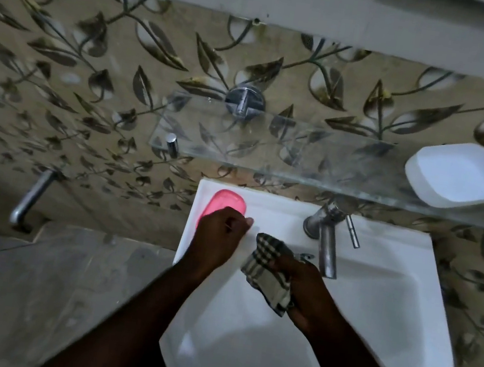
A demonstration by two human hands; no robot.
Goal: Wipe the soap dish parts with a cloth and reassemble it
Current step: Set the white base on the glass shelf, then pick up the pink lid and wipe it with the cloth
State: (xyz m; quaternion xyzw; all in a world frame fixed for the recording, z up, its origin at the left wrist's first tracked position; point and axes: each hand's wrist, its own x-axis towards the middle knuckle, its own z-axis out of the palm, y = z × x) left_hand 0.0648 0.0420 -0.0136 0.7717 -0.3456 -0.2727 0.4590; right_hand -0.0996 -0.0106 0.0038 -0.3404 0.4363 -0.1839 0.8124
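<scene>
The step in hand looks like wiping a dish part; it would go best with the cloth (266, 267) bunched into a firm pad and drawn into the corners while the other hand steadies the piece over the sink (374, 295); the right hand (303, 291) grips the checked cloth, fingers curled round it; the left hand (217, 236) is curled beside the pink soap (225, 204) on the sink's back ledge, and whether it pinches anything I cannot tell; the white soap dish tray (459, 176) sits well apart on the glass shelf (268, 162), up to the right: a shallow rounded rectangle, smooth, nothing in it
</scene>
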